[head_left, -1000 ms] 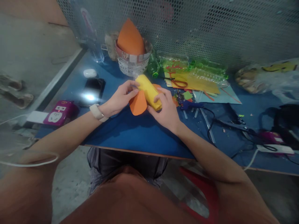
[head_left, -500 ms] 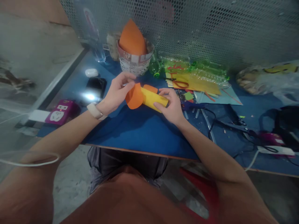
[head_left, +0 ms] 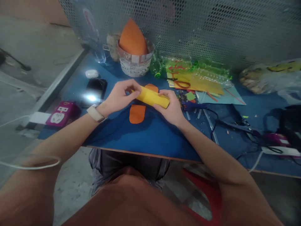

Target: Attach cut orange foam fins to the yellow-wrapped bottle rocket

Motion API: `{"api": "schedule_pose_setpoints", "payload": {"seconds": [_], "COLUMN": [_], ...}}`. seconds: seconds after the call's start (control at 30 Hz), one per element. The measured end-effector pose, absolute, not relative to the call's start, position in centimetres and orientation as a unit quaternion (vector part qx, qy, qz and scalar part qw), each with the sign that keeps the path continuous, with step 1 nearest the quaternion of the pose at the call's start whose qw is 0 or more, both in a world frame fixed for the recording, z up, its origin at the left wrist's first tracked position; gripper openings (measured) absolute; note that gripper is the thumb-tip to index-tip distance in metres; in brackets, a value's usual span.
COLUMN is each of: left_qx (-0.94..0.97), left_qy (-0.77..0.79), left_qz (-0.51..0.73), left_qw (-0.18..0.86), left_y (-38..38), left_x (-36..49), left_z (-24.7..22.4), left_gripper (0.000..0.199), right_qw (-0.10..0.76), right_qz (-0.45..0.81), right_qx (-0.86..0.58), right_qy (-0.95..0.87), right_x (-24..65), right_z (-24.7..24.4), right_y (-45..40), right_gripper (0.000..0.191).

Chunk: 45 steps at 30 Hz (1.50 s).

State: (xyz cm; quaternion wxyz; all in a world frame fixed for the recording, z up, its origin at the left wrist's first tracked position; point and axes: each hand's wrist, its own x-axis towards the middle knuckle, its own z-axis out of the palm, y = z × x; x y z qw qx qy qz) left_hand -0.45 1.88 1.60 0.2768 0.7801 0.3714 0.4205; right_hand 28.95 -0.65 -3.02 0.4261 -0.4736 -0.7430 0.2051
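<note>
A flat blue tabletop [head_left: 160, 138]; on it, a round whitish patterned basket [head_left: 135, 67] with a pointed orange paper-like sheet [head_left: 133, 39] standing in it; the left hand [head_left: 123, 92], just off the rounded orange paper flap, now pinches one end of the yellow paper roll [head_left: 152, 96], the right hand [head_left: 172, 108] grips the other; both seem freed for rolling; the flap [head_left: 137, 115] shows below, apart.

both arms [head_left: 210, 147] angle inward; left hand [head_left: 125, 93] pinches, right hand [head_left: 171, 106] curls, thumb nearer the body.
</note>
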Motion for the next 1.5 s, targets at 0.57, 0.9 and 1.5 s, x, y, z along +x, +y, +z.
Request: {"api": "schedule_pose_setpoints", "payload": {"seconds": [0.57,0.9,1.5], "left_qx": [0.843,0.872,0.847], "left_qy": [0.479,0.438,0.512], "left_qz": [0.235,0.211,0.142], "left_qw": [0.071,0.048,0.033], "left_y": [3.5,2.1,1.5], "left_x": [-2.0,-1.1,-0.7], "left_z": [-1.1,-0.1,1.7], "left_gripper": [0.076,0.080,0.061], "right_qw": [0.423,0.406,0.021], "right_qz": [0.235,0.217,0.034], "right_qx": [-0.462,-0.437,-0.673], "right_qy": [-0.743,-0.773,-0.738], "right_x": [28.7,28.9,41.4], "right_z": [-3.6,-3.6,5.4], "right_y": [-0.5,-0.4,0.4], "right_gripper": [0.050,0.058,0.042]}}
